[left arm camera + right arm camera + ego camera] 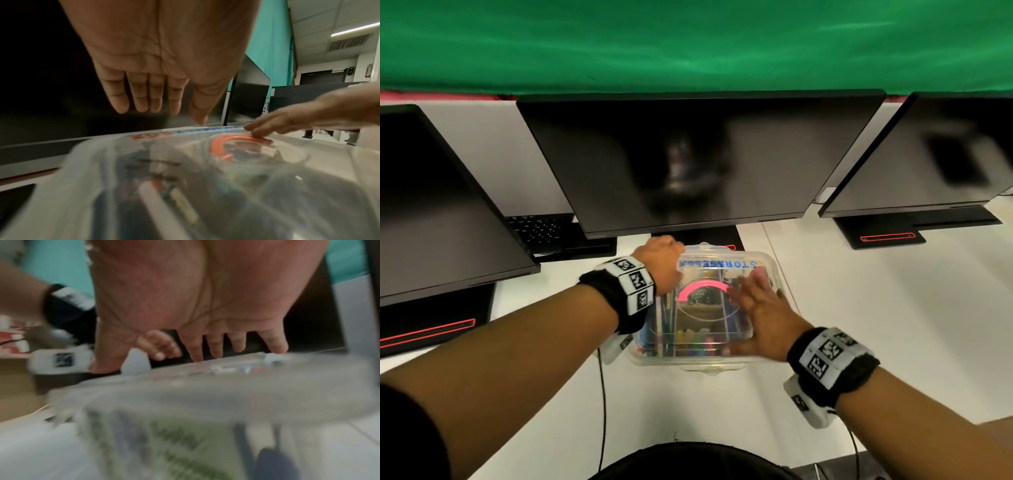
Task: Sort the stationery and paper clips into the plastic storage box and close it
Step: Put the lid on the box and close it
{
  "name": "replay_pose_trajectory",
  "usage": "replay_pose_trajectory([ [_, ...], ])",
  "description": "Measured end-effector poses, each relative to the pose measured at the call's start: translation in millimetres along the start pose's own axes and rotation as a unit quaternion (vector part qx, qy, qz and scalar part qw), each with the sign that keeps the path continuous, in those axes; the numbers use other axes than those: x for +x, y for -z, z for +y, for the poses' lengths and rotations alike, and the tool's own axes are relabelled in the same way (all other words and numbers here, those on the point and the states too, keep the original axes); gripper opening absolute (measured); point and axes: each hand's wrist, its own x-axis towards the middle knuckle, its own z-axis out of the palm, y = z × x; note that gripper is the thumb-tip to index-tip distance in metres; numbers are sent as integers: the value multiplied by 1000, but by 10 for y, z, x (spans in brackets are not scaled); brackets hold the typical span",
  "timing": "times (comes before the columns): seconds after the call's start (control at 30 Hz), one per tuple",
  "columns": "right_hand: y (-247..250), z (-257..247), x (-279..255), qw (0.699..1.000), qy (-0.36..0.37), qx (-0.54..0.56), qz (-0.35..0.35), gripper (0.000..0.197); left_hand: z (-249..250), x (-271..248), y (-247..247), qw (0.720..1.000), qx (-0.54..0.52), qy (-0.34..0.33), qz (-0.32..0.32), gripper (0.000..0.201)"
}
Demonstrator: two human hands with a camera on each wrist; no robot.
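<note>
— How were the hands placed?

— The right hand (760, 310) was laid flat, fingers straight and spread, on the clear lid (722, 270) of the plastic box (709, 358), beside a pink curved handle (700, 287). The left hand (662, 262) was held at the far left corner, fingers extended and relaxed; nothing was gripped.

— And the box?

— It was set on the white desk (876, 325), lid on. Pens (690, 342) were seen blurred through the glossy plastic.

— What was found around it?

— Three dark monitors (688, 161) were ranged behind, the middle one's stand just past the box, with a green curtain (688, 41) above.
</note>
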Motion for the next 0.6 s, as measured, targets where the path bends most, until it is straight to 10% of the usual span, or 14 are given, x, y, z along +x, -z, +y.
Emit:
replay_pose_trajectory([
  [0.17, -257, -174, -2, 995, 69, -75, 21, 101, 284, 293, -85, 995, 33, -82, -55, 68],
  [0.6, -434, -98, 75, 973, 149, -170, 43, 91, 192, 422, -205, 997, 16, -14, -79, 70],
])
